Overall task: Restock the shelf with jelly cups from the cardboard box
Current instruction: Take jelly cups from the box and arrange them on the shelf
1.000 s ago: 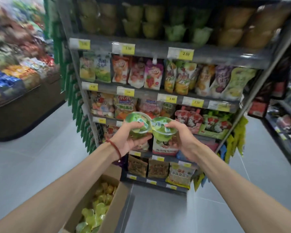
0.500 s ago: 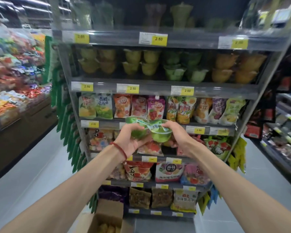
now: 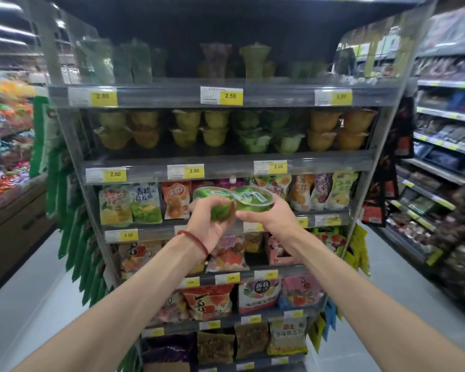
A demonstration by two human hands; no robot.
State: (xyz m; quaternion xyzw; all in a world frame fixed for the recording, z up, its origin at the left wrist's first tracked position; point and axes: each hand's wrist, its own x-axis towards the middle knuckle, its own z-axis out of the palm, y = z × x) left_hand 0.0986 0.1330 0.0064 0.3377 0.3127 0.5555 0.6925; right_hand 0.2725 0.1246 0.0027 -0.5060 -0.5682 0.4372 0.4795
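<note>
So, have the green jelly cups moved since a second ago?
Yes, upward: the green jelly cups are now before the pouch row, one shelf higher.

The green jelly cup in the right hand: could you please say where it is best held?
Grip the side wall of the jelly cup just under its wide rim, coming from below on the right, as the right hand does; the flared rim should check slipping, and the lid faces up.

Green jelly cups (image 3: 253, 202) — yellow price tags (image 3: 230, 96), red wristband (image 3: 197, 241).
</note>
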